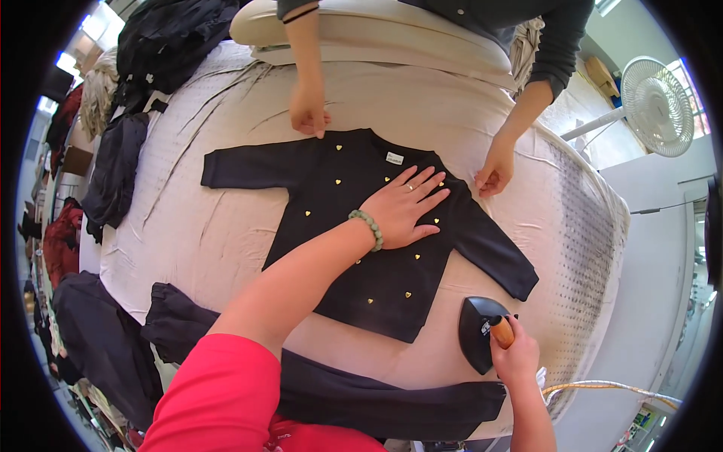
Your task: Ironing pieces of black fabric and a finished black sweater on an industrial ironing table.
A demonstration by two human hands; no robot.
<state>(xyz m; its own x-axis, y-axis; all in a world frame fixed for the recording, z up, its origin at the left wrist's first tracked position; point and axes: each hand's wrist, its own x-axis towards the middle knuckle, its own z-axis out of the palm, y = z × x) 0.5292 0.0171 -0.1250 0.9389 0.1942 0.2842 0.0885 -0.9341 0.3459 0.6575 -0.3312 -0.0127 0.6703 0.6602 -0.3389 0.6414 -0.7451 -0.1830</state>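
Note:
A small black sweatshirt (339, 241) with gold heart studs lies flat, sleeves spread, its neck at the far side. My left hand (399, 209) rests on its upper right part, fingers spread and palm down, with a green bead bracelet at the wrist. To the right of the hem, my right hand (515, 354) grips the wooden handle of a black iron (476, 331), which stands on the padded table cover beside the sweatshirt. Across the table, a co-worker's hand (309, 111) touches the left shoulder, and their other hand (494, 169) is by the right shoulder.
A cream padded table (218, 241) carries everything. Black trousers or a similar dark garment (376, 395) lie along the near edge. Dark clothes (169, 45) are piled at the far left. A cord (610, 386) runs off to the right, below a white fan (657, 105).

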